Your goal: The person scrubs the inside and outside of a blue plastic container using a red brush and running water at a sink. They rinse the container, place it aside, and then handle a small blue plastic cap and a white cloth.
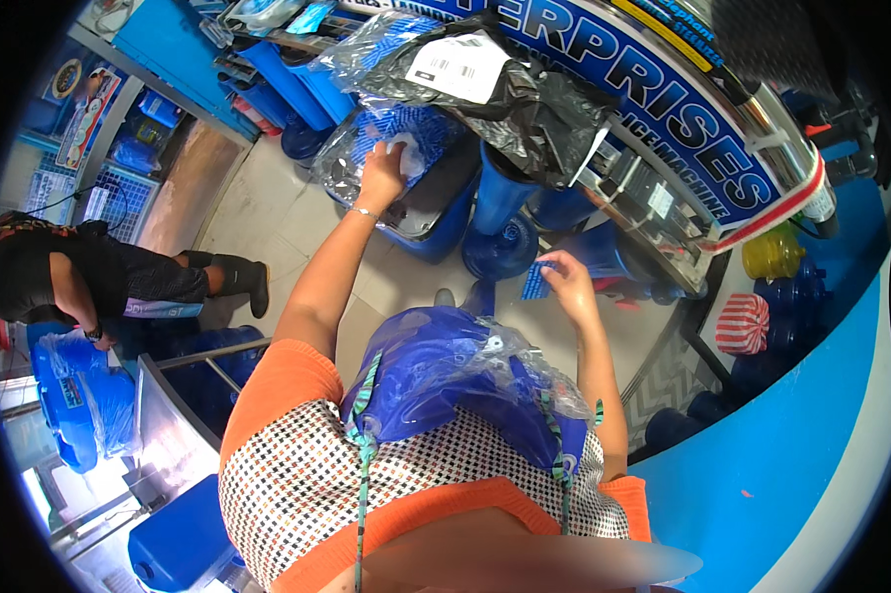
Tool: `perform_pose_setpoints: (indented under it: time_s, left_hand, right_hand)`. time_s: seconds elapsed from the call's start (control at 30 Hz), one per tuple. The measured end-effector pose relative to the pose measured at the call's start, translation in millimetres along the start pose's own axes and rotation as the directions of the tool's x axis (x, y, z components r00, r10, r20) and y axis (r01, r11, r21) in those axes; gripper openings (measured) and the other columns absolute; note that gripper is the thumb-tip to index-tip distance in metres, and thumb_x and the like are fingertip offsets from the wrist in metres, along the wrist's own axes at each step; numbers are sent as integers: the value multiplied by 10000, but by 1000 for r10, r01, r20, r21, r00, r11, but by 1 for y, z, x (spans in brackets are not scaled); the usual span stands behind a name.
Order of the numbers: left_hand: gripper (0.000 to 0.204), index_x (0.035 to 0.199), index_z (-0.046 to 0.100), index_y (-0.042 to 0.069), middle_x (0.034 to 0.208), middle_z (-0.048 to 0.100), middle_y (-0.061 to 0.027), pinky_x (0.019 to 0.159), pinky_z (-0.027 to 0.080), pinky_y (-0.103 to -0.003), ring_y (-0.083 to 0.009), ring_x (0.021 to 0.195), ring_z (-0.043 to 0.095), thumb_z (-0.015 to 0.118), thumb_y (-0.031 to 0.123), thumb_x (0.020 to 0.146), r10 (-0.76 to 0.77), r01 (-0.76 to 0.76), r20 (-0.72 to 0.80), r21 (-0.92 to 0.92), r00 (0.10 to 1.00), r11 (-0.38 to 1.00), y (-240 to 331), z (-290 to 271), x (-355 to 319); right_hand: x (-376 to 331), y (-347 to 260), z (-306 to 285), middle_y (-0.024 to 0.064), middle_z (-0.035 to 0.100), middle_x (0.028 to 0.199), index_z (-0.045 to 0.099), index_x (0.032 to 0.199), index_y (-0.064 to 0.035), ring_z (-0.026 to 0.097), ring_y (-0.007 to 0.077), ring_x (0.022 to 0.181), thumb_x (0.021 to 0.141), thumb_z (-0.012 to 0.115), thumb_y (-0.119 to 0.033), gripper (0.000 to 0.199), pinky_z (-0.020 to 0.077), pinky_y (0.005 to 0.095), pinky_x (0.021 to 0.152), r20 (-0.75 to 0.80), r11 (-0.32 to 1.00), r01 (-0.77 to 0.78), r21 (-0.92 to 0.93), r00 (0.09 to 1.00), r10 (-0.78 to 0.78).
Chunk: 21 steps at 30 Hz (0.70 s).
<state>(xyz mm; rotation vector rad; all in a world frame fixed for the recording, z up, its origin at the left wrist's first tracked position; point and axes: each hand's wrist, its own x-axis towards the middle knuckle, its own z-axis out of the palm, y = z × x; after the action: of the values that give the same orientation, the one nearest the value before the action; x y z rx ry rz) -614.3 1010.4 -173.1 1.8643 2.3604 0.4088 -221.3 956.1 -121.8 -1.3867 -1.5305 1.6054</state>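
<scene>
My left hand (386, 170) reaches out over a blue bin (434, 235), where a clear plastic bag (339, 156) holds a pile of small blue-patterned pieces (406, 127). Its fingers are bent down at the pile, and what they hold is hard to make out. In my right hand (570, 281), thumb and fingers pinch a small blue patterned piece (536, 282), flat and hanging to the left. A blue plastic apron (416, 366) with patterned straps covers my front.
A black plastic package (505, 94) with a white label lies beyond the bin. Blue water jugs stand near, one round jug (502, 247) between my hands. At left is another person (80, 277) in boots beside a blue container (75, 405). A blue curved counter (762, 445) borders the right.
</scene>
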Motion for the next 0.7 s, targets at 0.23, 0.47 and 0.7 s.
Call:
perform_pose_setpoints:
  time_s: [0.23, 0.47, 0.7]
  left_hand:
    - [476, 1125, 645, 81, 971, 586, -189, 870, 482, -446, -380, 983, 581, 687, 38, 653, 143, -208, -279, -220, 950, 953, -16, -5, 7]
    - [533, 1166, 617, 71, 1058, 592, -221, 886, 478, -443, -398, 999, 573, 737, 95, 648, 246, -257, -76, -272, 966, 927, -38, -10, 35]
    - [907, 1375, 437, -17, 1256, 483, -321, 1051, 381, -421, -446, 1227, 419, 830, 330, 634, 469, -303, 283, -474, 837, 827, -55, -29, 69]
  right_hand:
    - [1, 8, 12, -39, 587, 740, 671, 947, -27, 498, 36, 668, 874, 600, -13, 103, 403, 207, 614, -5, 999, 10, 38, 1000, -10]
    - [15, -12, 46, 0, 606, 751, 678, 956, -57, 523, 53, 686, 860, 599, -4, 135, 431, 234, 628, 89, 962, 55, -267, 995, -32]
    - [85, -51, 142, 149, 674, 922, 665, 991, -53, 653, 268, 831, 887, 581, -116, 148, 495, 352, 750, 70, 945, 124, -301, 992, -108]
